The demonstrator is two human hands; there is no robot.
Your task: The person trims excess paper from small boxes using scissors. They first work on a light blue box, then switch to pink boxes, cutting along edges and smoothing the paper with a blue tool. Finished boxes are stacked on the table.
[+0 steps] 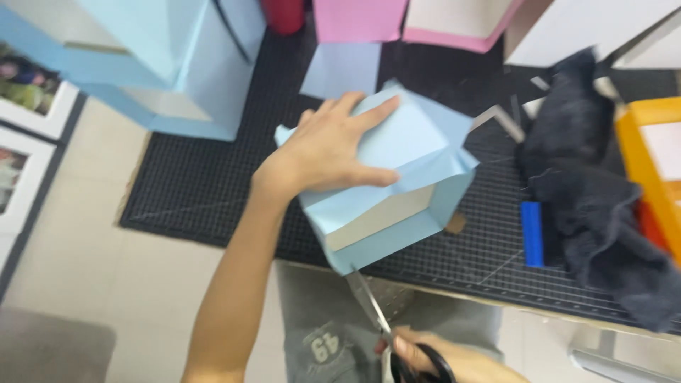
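left hand (333,145) spread flat, right hand (443,358) gripping

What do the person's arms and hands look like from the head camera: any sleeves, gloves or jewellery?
Both hands are bare, with no gloves. The left hand and its forearm show no sleeve, watch or ring up to the frame edge. Only part of the right hand is in view at the bottom edge, also ungloved; its wrist and arm are out of sight.

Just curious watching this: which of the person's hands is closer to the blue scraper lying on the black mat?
Right. The right hand, gripping scissors at the bottom edge, sits below-left of the blue scraper. The left hand lies flat on the light-blue box, farther left.
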